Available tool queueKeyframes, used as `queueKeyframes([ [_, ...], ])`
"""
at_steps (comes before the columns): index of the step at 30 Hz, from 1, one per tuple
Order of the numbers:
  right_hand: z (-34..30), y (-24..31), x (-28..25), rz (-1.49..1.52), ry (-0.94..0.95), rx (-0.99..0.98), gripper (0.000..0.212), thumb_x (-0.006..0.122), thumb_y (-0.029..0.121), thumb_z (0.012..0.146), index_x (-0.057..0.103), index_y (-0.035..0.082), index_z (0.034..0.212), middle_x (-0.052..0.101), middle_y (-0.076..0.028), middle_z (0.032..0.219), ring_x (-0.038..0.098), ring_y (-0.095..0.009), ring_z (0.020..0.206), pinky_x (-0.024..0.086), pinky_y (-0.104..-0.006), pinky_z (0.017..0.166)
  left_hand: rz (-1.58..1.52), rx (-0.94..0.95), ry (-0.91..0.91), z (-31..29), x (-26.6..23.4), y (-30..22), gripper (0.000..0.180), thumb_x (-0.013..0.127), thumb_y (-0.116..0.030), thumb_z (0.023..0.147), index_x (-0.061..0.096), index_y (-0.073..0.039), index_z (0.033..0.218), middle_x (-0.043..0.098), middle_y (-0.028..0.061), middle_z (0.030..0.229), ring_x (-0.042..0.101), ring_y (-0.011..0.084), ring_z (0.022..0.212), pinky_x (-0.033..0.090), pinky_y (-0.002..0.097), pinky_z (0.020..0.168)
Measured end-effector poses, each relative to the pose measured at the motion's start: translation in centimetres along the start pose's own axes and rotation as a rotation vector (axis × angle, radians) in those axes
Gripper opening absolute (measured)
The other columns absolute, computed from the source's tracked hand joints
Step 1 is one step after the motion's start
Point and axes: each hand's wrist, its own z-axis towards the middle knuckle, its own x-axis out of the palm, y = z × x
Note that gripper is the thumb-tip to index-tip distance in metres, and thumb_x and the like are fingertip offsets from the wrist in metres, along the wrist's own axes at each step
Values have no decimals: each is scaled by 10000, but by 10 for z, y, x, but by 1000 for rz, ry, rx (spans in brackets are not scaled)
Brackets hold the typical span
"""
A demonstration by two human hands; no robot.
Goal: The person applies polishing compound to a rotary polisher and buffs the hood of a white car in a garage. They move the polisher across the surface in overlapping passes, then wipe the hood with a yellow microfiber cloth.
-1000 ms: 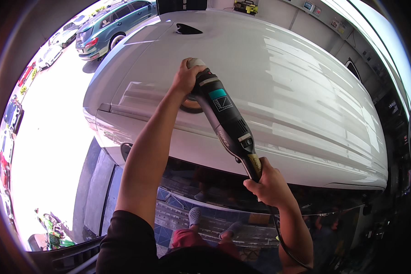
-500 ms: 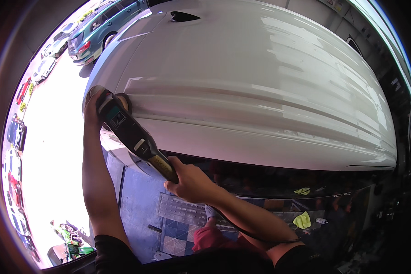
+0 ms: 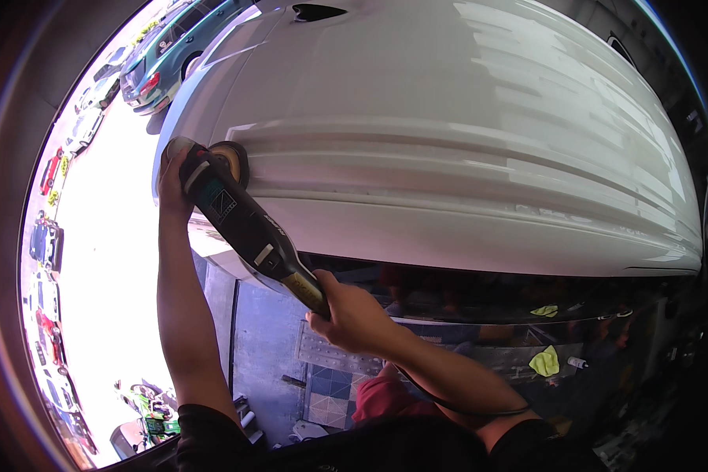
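Across the rear corner of a white car roof [image 3: 370, 94] lies a black power polisher [image 3: 240, 224]. My left hand [image 3: 173, 179] is closed around its head end, the fingers partly hidden. At the other end, my right hand [image 3: 352, 313] wraps round the rear handle, close to a yellowish label. The round polishing pad [image 3: 233, 163] shows beside the head, against the roof near its lengthwise groove; whether it spins I cannot tell. A black cord [image 3: 448, 405] runs along my right forearm.
A black fin antenna [image 3: 318, 12] rises from the roof's far edge. Below the near roof edge are dark windows, a metal step plank [image 3: 330, 346], a yellow-green cloth [image 3: 544, 361] and a small white bottle [image 3: 577, 362]. Outside at left stand a teal car [image 3: 161, 59] and a green motorbike [image 3: 153, 413].
The view has shifted a little. Both hands have moved the polisher slightly farther onto the roof, toward the groove, and more of the pad's face shows. Both grips stay the same.
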Motion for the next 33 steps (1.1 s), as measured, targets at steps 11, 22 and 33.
queueKeyframes([
  [11, -91, -31, -19, 92, -87, 135, 690, 704, 273, 889, 379, 0, 1433, 692, -277, 957, 702, -446, 896, 542, -468, 816, -7, -4, 174, -39, 105, 1, 481, 635, -186, 959, 444, -49, 1379, 642, 158, 1130, 673, 242, 1006, 561, 366, 908],
  [22, -199, -67, -58, 136, -227, 270, 718, 705, 269, 893, 354, -6, 1456, 685, -311, 981, 693, -477, 937, 545, -498, 832, -217, -29, 438, -93, 260, 7, 504, 640, -116, 890, 450, -38, 1350, 668, 221, 1107, 686, 252, 973, 590, 382, 880],
  [33, -317, -111, -106, 326, -498, 459, 692, 747, 191, 859, 416, 27, 1443, 682, -246, 1112, 686, -356, 1029, 543, -421, 898, -178, -119, 668, -149, 459, 22, 498, 649, -133, 893, 447, -53, 1340, 684, 210, 1031, 704, 250, 898, 611, 392, 831],
])
